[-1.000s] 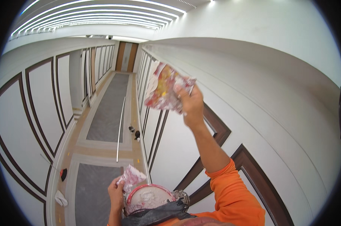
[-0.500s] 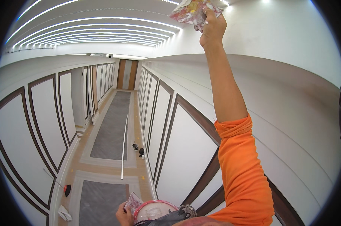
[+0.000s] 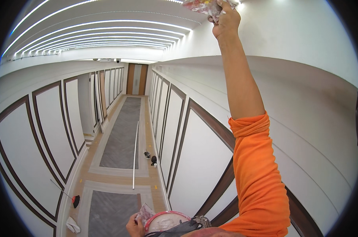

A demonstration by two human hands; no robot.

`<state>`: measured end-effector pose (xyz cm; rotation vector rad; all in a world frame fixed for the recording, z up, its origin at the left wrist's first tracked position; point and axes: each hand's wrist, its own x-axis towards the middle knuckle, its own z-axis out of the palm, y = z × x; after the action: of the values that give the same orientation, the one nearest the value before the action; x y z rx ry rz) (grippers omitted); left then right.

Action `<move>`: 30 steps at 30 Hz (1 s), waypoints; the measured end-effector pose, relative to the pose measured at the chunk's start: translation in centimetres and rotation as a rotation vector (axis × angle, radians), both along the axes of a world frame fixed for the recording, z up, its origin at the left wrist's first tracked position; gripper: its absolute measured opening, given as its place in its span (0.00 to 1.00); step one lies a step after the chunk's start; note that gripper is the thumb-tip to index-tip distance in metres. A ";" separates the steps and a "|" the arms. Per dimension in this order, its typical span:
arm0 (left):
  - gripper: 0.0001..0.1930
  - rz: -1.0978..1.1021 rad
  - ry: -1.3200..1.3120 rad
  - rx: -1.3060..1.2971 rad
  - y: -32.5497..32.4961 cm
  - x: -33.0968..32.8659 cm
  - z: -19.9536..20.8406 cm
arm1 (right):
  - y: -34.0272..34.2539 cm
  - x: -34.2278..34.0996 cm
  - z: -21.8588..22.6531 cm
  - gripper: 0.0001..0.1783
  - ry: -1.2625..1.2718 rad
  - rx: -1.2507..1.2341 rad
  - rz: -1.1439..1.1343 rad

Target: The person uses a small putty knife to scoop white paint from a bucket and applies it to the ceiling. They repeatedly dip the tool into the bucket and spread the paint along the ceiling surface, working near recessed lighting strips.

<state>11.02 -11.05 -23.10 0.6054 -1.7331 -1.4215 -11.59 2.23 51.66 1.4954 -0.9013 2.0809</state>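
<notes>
My right hand (image 3: 228,24) is stretched high overhead, fingers closed round a putty spreader (image 3: 204,8) smeared with white, red and yellow. The spreader is at the ceiling's edge, by the upper white wall; its top runs out of the picture. Low down at the body, my left hand (image 3: 134,226) pinches a second, smaller putty-stained spreader (image 3: 146,212). Right beside it is a red-rimmed bucket (image 3: 168,213) with white putty inside; dark cloth hides its near side.
White wall panels (image 3: 202,158) with dark frames line both sides of a corridor. A long white strip (image 3: 136,154) lies on the floor, near small dark items (image 3: 153,160). At the left are a broom (image 3: 76,201) and a white cloth (image 3: 72,225). A door (image 3: 137,79) closes the far end.
My right hand and its spreader have shifted slightly up and to the right. The view has moved a little, so the corridor sits further right. Both hands keep their holds.
</notes>
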 end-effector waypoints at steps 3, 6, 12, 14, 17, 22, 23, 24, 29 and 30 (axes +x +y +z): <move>0.11 -0.003 0.007 -0.004 -0.1 0.0 -0.4 | 0.4 0.1 0.2 0.13 -0.006 -0.005 0.010; 0.11 -0.039 0.008 0.031 0.1 -0.1 0.1 | 0.7 0.1 0.5 0.13 -0.021 -0.008 -0.012; 0.11 0.024 0.018 -0.042 0.2 -0.1 0.2 | 2.0 0.9 -0.7 0.13 -0.165 -0.178 -0.071; 0.11 0.030 -0.011 -0.041 0.3 -0.1 0.2 | 1.6 0.8 -0.7 0.13 -0.236 -0.296 -0.213; 0.10 0.034 -0.031 -0.048 0.4 -0.2 0.1 | 1.4 -0.1 -1.5 0.14 -0.118 -0.283 -0.248; 0.11 0.027 -0.014 0.002 0.6 -0.3 0.2 | 1.5 0.1 -2.5 0.21 0.157 -0.117 -0.808; 0.11 0.027 -0.005 -0.008 0.7 -0.3 0.3 | 1.6 -0.1 -2.0 0.23 0.205 -0.097 -0.977; 0.10 0.028 0.005 -0.018 0.7 -0.3 0.6 | 1.8 -0.5 -1.5 0.23 0.261 -0.087 -1.129; 0.10 0.034 0.027 0.000 0.6 -0.4 0.2 | 1.5 -1.0 -0.1 0.25 0.415 0.185 -1.179; 0.10 0.039 0.008 -0.011 0.4 -0.3 -0.1 | 1.4 -1.0 0.2 0.25 0.422 0.237 -1.156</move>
<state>10.74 -10.63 -23.18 0.6234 -1.7127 -1.3852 -12.54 3.58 51.86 1.0096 -1.3910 0.8183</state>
